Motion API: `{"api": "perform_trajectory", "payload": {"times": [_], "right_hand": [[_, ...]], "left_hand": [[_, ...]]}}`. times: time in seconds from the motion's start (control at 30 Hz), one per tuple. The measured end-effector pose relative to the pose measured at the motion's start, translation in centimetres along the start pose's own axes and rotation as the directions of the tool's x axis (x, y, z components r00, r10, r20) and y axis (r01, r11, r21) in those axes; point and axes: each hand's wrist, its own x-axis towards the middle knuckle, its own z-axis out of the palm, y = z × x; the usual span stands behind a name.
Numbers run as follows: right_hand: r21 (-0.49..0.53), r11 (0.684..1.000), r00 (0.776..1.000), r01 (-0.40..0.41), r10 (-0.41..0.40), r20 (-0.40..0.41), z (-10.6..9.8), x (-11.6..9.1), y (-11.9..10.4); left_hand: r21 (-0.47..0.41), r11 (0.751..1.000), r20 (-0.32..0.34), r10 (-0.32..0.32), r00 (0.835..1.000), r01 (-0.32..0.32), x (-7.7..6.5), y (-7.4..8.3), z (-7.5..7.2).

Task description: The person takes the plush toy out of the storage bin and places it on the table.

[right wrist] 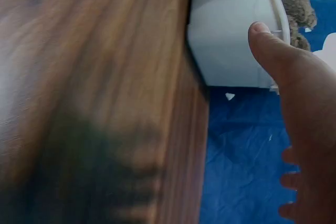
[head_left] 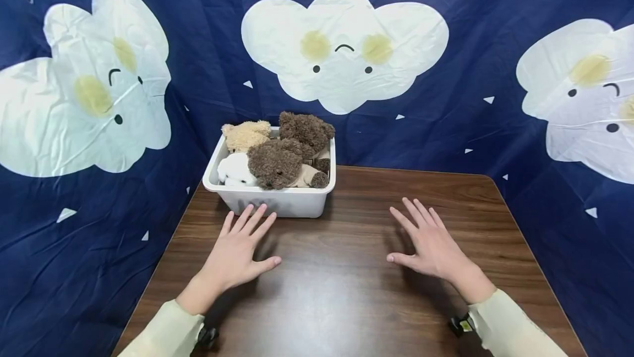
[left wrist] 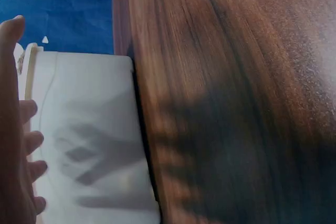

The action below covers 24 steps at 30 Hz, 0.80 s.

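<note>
Several plush toys fill a white plastic bin (head_left: 272,203) at the back left of the table. Among them are a tan curly one (head_left: 246,136), a white one (head_left: 236,169) and two dark brown curly ones, one in front (head_left: 274,164) and one behind (head_left: 303,130). My left hand (head_left: 235,255) hovers just in front of the bin, fingers spread and holding nothing; its shadow falls on the bin's wall in the left wrist view. To the right, over bare wood, my right hand (head_left: 433,250) is likewise spread with nothing in it. The plush toys' lower parts are hidden.
The brown wood-grain table (head_left: 342,291) extends beneath both hands. A dark blue cloth (head_left: 376,137) printed with white clouds and small triangles hangs behind and at both sides. Each wrist has a small black device at the cuff.
</note>
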Motion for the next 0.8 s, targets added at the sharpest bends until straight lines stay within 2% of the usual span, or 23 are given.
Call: {"api": "perform_trajectory", "payload": {"times": [0.1, 0.17, 0.23, 0.3, 0.4, 0.43, 0.5, 0.57, 0.7, 0.77, 0.8], "right_hand": [[0.07, 0.996, 0.998, 0.053, -0.051, -0.036, -0.8, 1.4, -0.1], [0.125, 0.989, 0.996, 0.075, -0.069, -0.051, -1.5, 2.5, -0.3], [0.175, 0.981, 0.995, 0.084, -0.073, -0.064, -2.3, 3.8, -0.7], [0.215, 0.973, 0.995, 0.081, -0.068, -0.071, -3.1, 5.2, -1.1], [0.275, 0.958, 0.996, 0.077, -0.059, -0.073, -4.0, 7.6, -1.9], [0.296, 0.952, 0.996, 0.076, -0.058, -0.07, -4.1, 8.5, -2.1], [0.355, 0.931, 0.995, 0.086, -0.067, -0.067, -4.3, 10.4, -2.6], [0.414, 0.905, 0.995, 0.096, -0.075, -0.067, -4.3, 12.3, -3.1], [0.512, 0.851, 0.993, 0.115, -0.092, -0.07, -4.3, 15.4, -4.4], [0.536, 0.836, 0.993, 0.122, -0.1, -0.069, -4.3, 16.7, -5.0], [0.546, 0.829, 0.992, 0.124, -0.106, -0.065, -4.3, 17.4, -5.4]], "left_hand": [[-0.084, 0.995, -0.032, -0.053, 0.998, 0.05, 0.1, 0.1, -0.2], [-0.179, 0.978, -0.051, -0.116, 0.992, 0.105, 0.1, 0.1, -0.3], [-0.296, 0.941, -0.064, -0.19, 0.98, 0.163, 0.3, 0.1, -0.4], [-0.434, 0.875, -0.07, -0.271, 0.96, 0.216, 0.5, 0.1, -0.4], [-0.604, 0.749, -0.06, -0.384, 0.921, 0.273, 1.0, -0.3, -0.4], [-0.656, 0.698, -0.047, -0.419, 0.907, 0.288, 1.2, -0.4, -0.4], [-0.743, 0.588, -0.005, -0.483, 0.876, 0.32, 1.7, -0.7, -0.5], [-0.821, 0.461, 0.051, -0.526, 0.849, 0.335, 2.2, -0.8, -0.5], [-0.925, 0.199, 0.165, -0.553, 0.817, 0.322, 3.4, -0.5, -0.5], [-0.944, 0.098, 0.209, -0.562, 0.8, 0.315, 4.0, -0.3, -0.6], [-0.948, 0.063, 0.222, -0.569, 0.792, 0.311, 4.4, -0.2, -0.6]]}}
